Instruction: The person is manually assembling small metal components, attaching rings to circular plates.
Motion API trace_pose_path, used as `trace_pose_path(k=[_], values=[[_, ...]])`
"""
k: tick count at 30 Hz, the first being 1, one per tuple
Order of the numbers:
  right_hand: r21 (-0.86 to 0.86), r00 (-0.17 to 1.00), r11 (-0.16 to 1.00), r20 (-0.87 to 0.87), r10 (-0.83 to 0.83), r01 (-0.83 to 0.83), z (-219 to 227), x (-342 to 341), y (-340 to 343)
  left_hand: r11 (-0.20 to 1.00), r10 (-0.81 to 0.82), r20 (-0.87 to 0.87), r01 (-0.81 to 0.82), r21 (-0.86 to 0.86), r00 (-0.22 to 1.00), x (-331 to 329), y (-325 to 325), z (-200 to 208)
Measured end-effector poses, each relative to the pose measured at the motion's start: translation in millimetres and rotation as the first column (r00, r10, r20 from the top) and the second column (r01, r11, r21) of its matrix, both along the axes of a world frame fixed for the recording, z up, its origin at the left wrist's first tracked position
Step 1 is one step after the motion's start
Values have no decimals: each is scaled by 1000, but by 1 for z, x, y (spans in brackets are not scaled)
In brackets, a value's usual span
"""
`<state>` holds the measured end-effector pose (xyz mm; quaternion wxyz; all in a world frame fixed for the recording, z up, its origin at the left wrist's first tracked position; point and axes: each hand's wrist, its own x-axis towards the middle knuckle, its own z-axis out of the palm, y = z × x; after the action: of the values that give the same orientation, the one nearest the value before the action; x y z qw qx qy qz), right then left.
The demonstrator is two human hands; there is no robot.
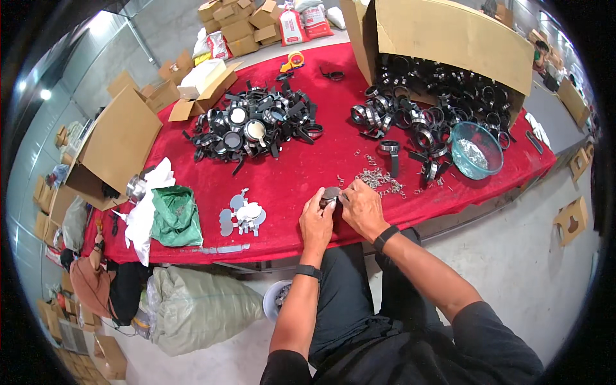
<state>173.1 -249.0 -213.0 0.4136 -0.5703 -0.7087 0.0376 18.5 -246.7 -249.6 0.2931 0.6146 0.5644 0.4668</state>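
Note:
My left hand [317,219] is closed round a small dark watch [330,193], its round face turned up, above the near edge of the red-covered table. Close beside it, my right hand [363,210] pinches its fingertips together at the watch's right side; what lies between them is too small to make out. Just beyond my hands, small silvery metal buckles [380,180] lie scattered on the cloth. A single black-strapped watch [390,154] rests behind them. To the left of my hands is a small heap of round grey and white discs [244,213].
Piled black watches [256,125] cover the table's middle left; more spill from a tipped cardboard box [449,29] at far right. A teal bowl [478,151] stands near the right edge, a green bag [176,218] at left. A person [96,282] is beyond the left end.

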Motion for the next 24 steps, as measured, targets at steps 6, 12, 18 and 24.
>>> trace_pose_path(k=[6,12,18,24], values=[[-20,974,999,221,46,-43,-5,5,9,996,1,-73,5,86,997,-1,2,-7],[-64,963,995,254,86,-72,17,7,5,993,-1,-117,15,117,993,-3,-1,-6],[-136,958,957,96,271,-257,15,25,18,993,-20,-76,28,114,997,-2,3,-8],[37,961,991,252,113,-126,12,5,-3,990,-7,-111,23,143,994,-1,1,-7]])
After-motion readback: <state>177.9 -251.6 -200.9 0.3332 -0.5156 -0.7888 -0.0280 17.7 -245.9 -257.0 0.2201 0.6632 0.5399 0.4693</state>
